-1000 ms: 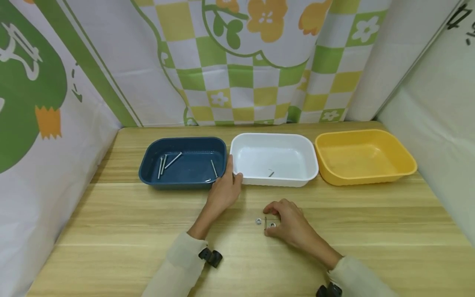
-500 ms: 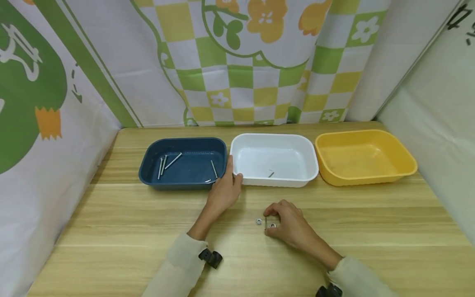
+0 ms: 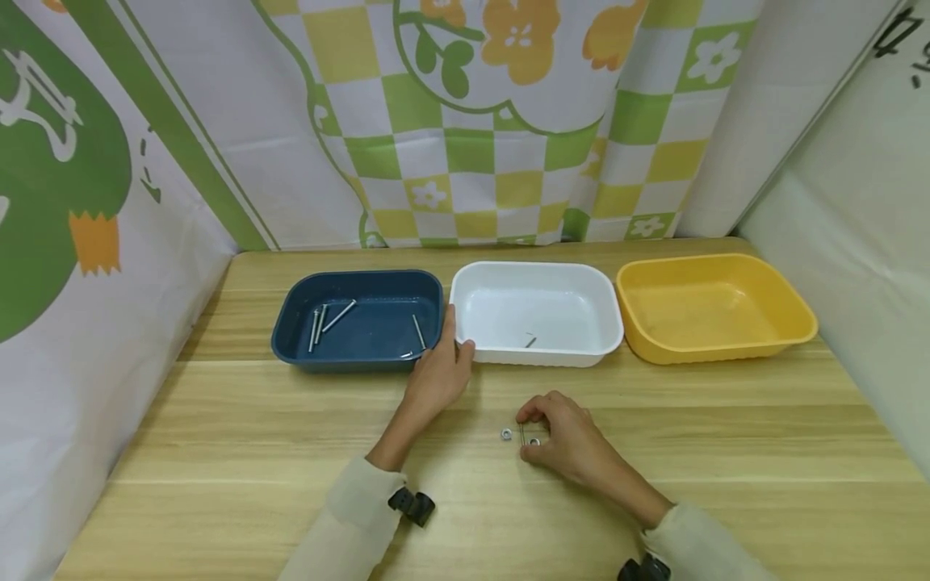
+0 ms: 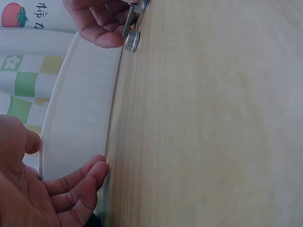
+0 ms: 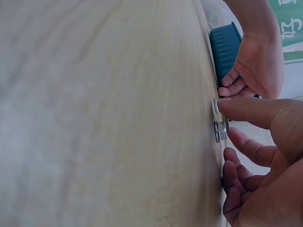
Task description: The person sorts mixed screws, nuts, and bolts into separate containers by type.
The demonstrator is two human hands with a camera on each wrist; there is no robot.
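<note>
In the head view, my left hand (image 3: 441, 375) reaches to the gap between the blue bin (image 3: 349, 365) and the white bin (image 3: 538, 357). Its index finger lies along the white bin's left end, and its other fingers are loosely bent in the left wrist view. My right hand (image 3: 570, 440) pinches a thin threaded screw (image 3: 521, 434) between thumb and index finger, low over the table. One nut (image 3: 506, 434) lies just left of the screw. A second nut (image 3: 534, 441) sits to its right, between thumb and index finger. The left wrist view shows the screw's thread (image 4: 127, 22) close up, beside a flanged nut (image 4: 132, 41).
Several long bolts (image 3: 338, 315) lie in the blue bin. A small screw (image 3: 531, 342) is in the white bin. To the right stands a yellow bin (image 3: 715, 353). The wooden table (image 3: 218, 452) meets a patterned curtain (image 3: 501, 186) at the back.
The right thumb and index finger have shifted very slightly right with the screw. My left hand stays in place.
</note>
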